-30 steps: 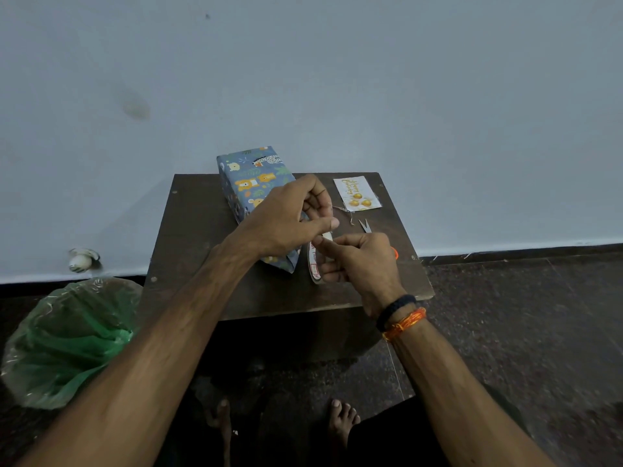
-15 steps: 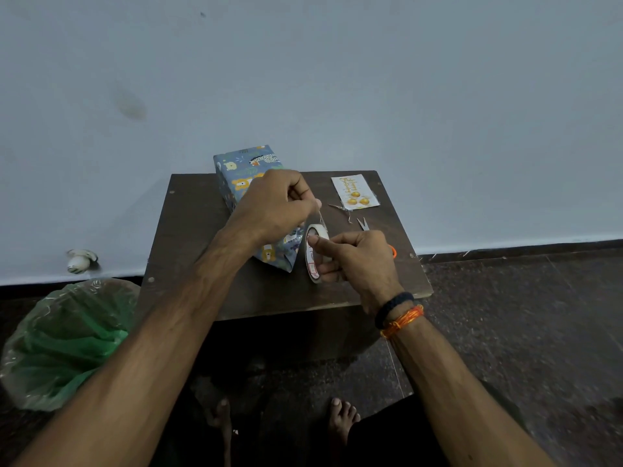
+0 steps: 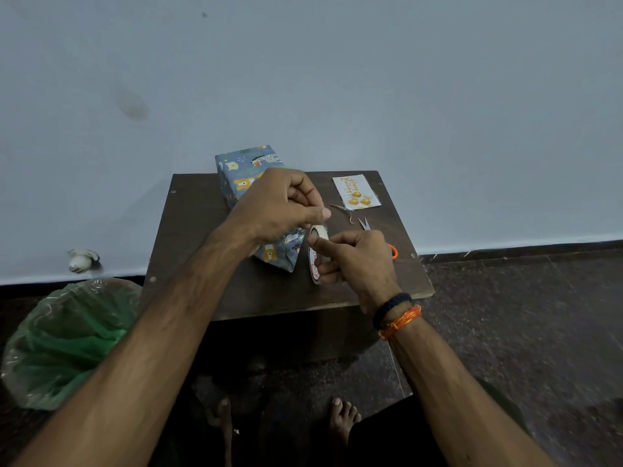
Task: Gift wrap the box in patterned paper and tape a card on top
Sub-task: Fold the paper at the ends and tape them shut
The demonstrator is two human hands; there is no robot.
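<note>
With the box (image 3: pixel 251 173) already wrapped on the surface (image 3: pixel 337 294), the right hand (image 3: pixel 357 261) gripped the tape roll (image 3: pixel 317 256) while the left hand (image 3: pixel 279 203) pinched its free end, the card (image 3: pixel 356 191) lying untaped nearby.

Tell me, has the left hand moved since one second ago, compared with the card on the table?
Yes. The left hand has risen away from the tape roll, toward the far table edge; the card stayed put.
</note>
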